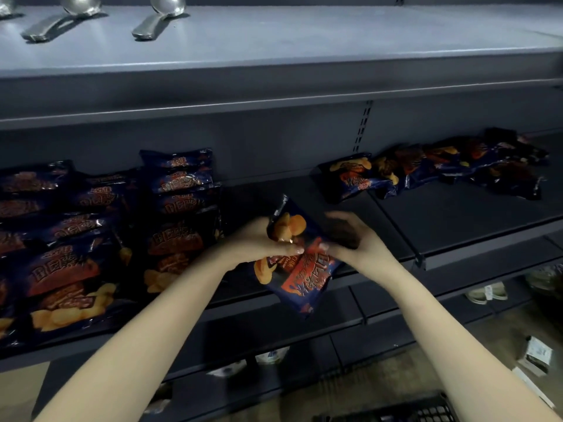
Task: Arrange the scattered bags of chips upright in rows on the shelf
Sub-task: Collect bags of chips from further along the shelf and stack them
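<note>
A dark grey metal shelf (pixel 457 226) carries the chips: at its left end, glossy dark-blue bags (pixel 179 205) with orange-red lettering and printed golden chips are packed in overlapping rows, leaning back against one another, the crinkled foil catching small glints of light. At the right end, against the back panel, a loose heap of the same bags (pixel 432 172) lies flat and tumbled, some face up and others twisted on their sides. The stretch of shelf between the two groups is bare, smooth and matte. Just in front of that stretch, both hands hold one bag of chips (pixel 300 269), which is tilted with one corner pointing up toward the shelf and the opposite corner hanging down past the shelf's front lip. The left hand (pixel 259 242) is closed around the bag's upper left edge, thumb pressed across the printed face; the right hand (pixel 355 239) pinches the right edge, with its fingers curled behind the pack. The bag is puffy and pillow-shaped, with flat crimped seams. On the pale grey shelf above (pixel 274 35), shiny metal ladles (pixel 158 16) lie with rounded bowls and flat handles.
</note>
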`<state>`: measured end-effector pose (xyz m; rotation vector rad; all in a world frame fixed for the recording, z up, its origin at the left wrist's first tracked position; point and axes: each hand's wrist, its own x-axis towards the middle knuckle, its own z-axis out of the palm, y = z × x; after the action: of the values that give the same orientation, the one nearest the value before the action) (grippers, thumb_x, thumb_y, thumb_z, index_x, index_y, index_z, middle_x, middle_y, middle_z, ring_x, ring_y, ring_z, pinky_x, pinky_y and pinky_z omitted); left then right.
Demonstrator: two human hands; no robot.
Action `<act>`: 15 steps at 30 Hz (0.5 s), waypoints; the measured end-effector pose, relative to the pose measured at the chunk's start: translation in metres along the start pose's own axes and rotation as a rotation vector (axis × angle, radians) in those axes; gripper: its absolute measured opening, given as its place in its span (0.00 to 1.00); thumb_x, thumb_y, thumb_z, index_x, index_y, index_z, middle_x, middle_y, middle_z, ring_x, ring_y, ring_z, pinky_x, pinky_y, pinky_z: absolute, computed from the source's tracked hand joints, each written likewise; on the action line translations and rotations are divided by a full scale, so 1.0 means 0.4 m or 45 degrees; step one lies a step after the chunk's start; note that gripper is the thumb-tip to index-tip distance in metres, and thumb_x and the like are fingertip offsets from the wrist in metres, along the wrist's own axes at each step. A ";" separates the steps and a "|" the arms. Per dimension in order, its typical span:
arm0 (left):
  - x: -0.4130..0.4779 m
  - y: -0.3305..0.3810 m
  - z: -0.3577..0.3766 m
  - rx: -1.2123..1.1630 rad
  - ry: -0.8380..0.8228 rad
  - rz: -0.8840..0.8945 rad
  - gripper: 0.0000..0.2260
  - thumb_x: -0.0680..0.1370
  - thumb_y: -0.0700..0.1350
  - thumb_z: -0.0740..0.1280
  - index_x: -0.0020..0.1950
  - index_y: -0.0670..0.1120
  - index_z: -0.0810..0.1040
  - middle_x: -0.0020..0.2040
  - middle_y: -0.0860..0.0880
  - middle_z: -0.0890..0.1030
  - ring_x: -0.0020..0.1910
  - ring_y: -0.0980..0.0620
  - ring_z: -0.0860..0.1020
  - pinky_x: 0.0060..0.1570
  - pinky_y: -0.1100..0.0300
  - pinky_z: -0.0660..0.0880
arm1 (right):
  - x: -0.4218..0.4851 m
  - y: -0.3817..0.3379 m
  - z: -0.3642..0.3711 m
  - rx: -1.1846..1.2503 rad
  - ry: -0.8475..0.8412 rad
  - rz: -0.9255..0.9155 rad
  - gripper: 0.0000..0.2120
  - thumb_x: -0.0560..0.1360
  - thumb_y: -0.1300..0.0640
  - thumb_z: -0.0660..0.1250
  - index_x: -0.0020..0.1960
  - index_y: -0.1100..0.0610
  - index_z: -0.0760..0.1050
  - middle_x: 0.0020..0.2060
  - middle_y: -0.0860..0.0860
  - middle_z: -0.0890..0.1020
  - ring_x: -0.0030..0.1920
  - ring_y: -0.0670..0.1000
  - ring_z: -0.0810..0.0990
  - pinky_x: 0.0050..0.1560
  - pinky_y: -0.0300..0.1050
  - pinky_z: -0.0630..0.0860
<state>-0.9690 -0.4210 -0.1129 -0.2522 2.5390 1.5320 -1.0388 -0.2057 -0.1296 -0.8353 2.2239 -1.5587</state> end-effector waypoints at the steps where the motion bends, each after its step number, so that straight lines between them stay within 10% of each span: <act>1: -0.003 0.000 0.002 -0.098 0.091 0.013 0.14 0.67 0.51 0.76 0.48 0.54 0.75 0.45 0.59 0.80 0.47 0.61 0.77 0.43 0.67 0.72 | -0.003 0.006 -0.007 0.123 0.103 0.012 0.21 0.72 0.57 0.72 0.59 0.40 0.70 0.54 0.42 0.78 0.51 0.34 0.78 0.47 0.29 0.75; 4: -0.014 0.010 0.012 -0.584 0.411 0.091 0.08 0.69 0.49 0.75 0.44 0.54 0.78 0.37 0.61 0.82 0.41 0.63 0.80 0.30 0.62 0.74 | -0.015 0.016 -0.030 0.487 0.307 0.082 0.16 0.74 0.56 0.68 0.60 0.48 0.70 0.52 0.53 0.81 0.43 0.48 0.84 0.41 0.39 0.79; 9: -0.028 0.038 0.091 -1.481 0.868 0.106 0.14 0.66 0.52 0.74 0.49 0.52 0.78 0.42 0.56 0.85 0.43 0.55 0.83 0.34 0.60 0.77 | -0.056 0.028 0.042 0.566 0.018 0.163 0.44 0.56 0.31 0.74 0.64 0.53 0.68 0.56 0.51 0.80 0.54 0.54 0.82 0.51 0.48 0.79; 15: -0.052 0.031 0.211 -1.654 0.944 -0.044 0.21 0.61 0.58 0.74 0.51 0.52 0.78 0.43 0.54 0.85 0.44 0.54 0.83 0.43 0.57 0.76 | -0.063 -0.023 0.170 0.645 0.214 0.063 0.22 0.65 0.46 0.75 0.54 0.56 0.77 0.49 0.51 0.85 0.53 0.50 0.82 0.52 0.42 0.77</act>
<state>-0.9469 -0.3392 -0.1362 -1.1361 1.3263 3.2435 -0.9790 -0.2436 -0.1482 -0.5096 1.7944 -2.0995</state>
